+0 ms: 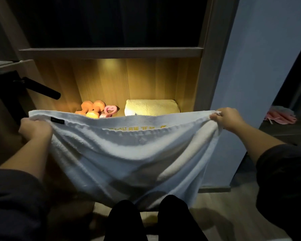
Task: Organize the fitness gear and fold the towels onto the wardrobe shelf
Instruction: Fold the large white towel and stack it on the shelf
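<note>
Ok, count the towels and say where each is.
2. One white towel stretched between the left hand and right hand; one folded towel on the lit shelf, right side. The pink cloth far right may be another.

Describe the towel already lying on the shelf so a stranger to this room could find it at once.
Look into the wardrobe's lit wooden shelf. At its right end lies the folded towel, right of the orange dumbbells. Unlike the white towel held spread in front, it is cream-yellow and neatly squared.

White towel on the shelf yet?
No: left hand and right hand hold the white towel spread out by its top corners, off the shelf.
</note>
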Demonstrator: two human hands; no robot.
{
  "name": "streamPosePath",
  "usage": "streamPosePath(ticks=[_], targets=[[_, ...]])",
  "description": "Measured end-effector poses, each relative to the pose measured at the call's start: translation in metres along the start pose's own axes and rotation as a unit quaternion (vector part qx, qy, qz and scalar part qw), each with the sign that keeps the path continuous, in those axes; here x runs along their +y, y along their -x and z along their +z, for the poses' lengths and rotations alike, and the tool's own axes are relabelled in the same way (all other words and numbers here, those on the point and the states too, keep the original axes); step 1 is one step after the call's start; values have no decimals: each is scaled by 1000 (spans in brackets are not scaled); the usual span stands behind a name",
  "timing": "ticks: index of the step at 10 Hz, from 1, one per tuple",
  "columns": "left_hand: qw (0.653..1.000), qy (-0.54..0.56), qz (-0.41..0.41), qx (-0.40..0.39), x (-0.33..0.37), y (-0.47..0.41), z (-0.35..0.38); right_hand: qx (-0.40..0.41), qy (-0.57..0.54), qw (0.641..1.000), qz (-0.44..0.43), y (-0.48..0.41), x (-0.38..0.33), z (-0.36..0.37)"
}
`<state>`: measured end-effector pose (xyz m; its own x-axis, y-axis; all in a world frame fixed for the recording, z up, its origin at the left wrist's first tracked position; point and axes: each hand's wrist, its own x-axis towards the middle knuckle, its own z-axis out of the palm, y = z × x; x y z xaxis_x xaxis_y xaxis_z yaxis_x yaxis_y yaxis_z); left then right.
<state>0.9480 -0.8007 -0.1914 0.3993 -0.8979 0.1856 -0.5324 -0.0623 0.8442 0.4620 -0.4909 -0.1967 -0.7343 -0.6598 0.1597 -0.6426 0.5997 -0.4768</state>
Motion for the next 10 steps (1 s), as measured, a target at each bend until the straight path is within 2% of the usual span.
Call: streamPosePath(ticks=[1,2,3,4,5,6,7,8,9,10], targets=[[999,49,3,-17,5,0,15,50,-68,996,-21,4,-24,6],[994,74,53,-63,23,23,23,51,-116,984,-122,15,-63,10],[972,79,165,-148,42,59,33,1,-166,966,-200,33,-110,12],[933,102,246,-244,63,98,43,-58,-206,948,-235,49,-143,15],[882,101,314,-337,77,123,50,-76,-235,932,-265,60,-161,17],[829,78,364,-417,83,141,53,-77,-253,922,-283,66,-170,20],[803,70,420,-417,91,159,54,-66,-288,910,-293,68,-177,24],[794,84,448,-402,97,168,60,-67,-321,901,-283,68,-179,30],[786,109,426,-434,100,173,61,-65,-347,895,-271,68,-175,35],[754,116,417,-494,103,175,59,-68,-377,888,-253,68,-169,41]])
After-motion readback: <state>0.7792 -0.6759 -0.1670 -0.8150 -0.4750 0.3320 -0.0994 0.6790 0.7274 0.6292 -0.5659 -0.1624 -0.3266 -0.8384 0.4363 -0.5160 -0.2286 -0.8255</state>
